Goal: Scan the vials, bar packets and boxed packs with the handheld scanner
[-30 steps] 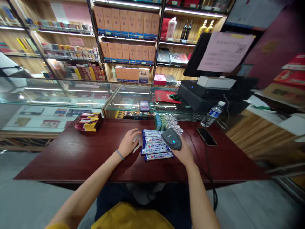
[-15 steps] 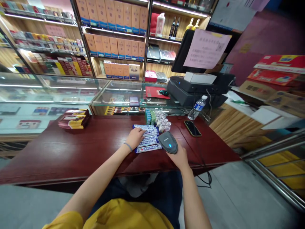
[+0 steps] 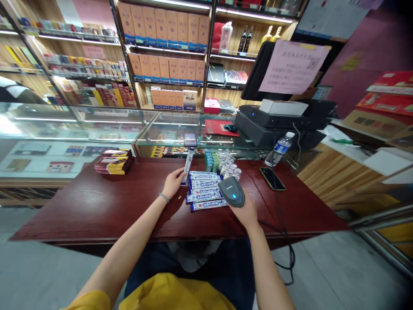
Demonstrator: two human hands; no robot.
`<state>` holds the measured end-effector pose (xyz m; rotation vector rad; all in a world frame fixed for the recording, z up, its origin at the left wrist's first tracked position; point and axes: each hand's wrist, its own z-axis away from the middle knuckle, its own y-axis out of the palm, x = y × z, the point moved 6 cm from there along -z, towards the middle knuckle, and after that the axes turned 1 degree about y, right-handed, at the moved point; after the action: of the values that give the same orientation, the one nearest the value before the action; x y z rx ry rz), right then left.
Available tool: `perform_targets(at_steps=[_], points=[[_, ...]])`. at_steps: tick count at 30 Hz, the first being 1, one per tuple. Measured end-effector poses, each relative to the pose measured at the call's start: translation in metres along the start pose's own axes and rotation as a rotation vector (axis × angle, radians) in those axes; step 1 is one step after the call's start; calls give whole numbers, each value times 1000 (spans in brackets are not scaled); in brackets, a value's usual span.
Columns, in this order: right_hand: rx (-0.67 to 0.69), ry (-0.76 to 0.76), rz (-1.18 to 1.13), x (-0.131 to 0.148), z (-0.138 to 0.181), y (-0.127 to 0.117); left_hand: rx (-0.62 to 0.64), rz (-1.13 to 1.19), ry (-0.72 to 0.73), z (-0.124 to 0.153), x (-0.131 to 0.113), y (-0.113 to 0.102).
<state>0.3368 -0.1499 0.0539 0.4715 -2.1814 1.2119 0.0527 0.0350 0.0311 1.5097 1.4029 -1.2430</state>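
My left hand (image 3: 173, 183) pinches a slim, silver-and-blue wrapped stick packet (image 3: 188, 162), held upright just left of the pile. Several matching stick packets (image 3: 208, 191) lie side by side on the dark red table (image 3: 142, 202). In my right hand (image 3: 248, 211) is a dark grey barcode scanner (image 3: 231, 191) with a lit blue light. Its head hangs over the right ends of the lying packets. Behind them stand green packs (image 3: 211, 160) and small clear-topped bottles (image 3: 229, 163).
A stack of maroon-and-yellow packets (image 3: 114, 162) sits at the table's left. A phone (image 3: 272, 178) and a water bottle (image 3: 279, 149) are at the right, with the scanner's cable (image 3: 284, 219) running nearby. A glass counter (image 3: 174, 125) and a till (image 3: 277, 120) stand behind.
My left hand has lifted one stick packet off the pile and moved left, tipping it upright. The scanner stays over the packets' right side. The view has shifted slightly.
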Motion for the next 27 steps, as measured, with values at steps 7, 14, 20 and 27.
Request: perform_targets(at_steps=[7,14,20,27], points=[[120,-83,-90,15,-40,43,-106,431,-264,-13,25,-32],[216,-178,-49,45,-83,64,-111,497,-265,-30,27,-50],[268,-201,-68,47,-96,79,-110,535,-291,-29,37,-56],[309,-273,-74,43,-83,89,-85,522,-306,-31,38,-54]])
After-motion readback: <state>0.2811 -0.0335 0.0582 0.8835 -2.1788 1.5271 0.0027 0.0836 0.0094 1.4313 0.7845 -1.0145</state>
